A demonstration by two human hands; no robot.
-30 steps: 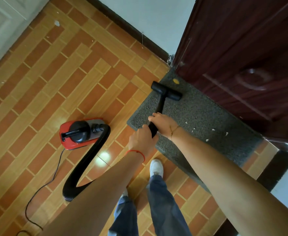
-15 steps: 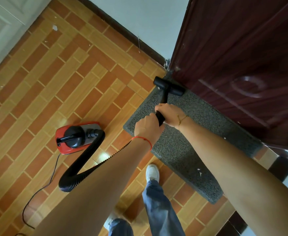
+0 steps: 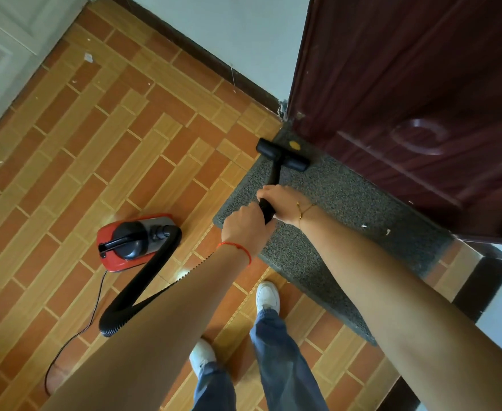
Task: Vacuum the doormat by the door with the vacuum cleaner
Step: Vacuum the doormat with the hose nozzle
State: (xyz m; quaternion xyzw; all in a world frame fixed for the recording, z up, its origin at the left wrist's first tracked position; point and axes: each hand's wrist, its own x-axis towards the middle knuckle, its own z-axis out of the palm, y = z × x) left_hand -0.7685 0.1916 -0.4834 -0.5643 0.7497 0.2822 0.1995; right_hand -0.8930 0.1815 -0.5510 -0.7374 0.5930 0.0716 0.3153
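Nozzle (image 3: 282,155) back, yellow scrap (image 3: 294,144) uncovered

Doormat (image 3: 332,209): speckled grey, with white flecks and one yellow spot (image 3: 294,144).
Canister vacuum (image 3: 131,241): red body, black top and handle, grey front.
Hose (image 3: 143,289), wand (image 3: 275,170), floor nozzle (image 3: 282,155): black.
Door (image 3: 421,99): dark maroon.
Floor tiles (image 3: 95,158): orange-brown and tan, brick pattern.
Shoes (image 3: 268,296): white.
Jeans (image 3: 279,357): blue.
Wrist string (image 3: 235,247): red.

- Orange-and-tan tiled floor (image 3: 101,149) with pale scraps near its far-left edge.
- White panelled door (image 3: 3,54) at far left.
- White shoes (image 3: 268,295), blue jeans (image 3: 279,360).
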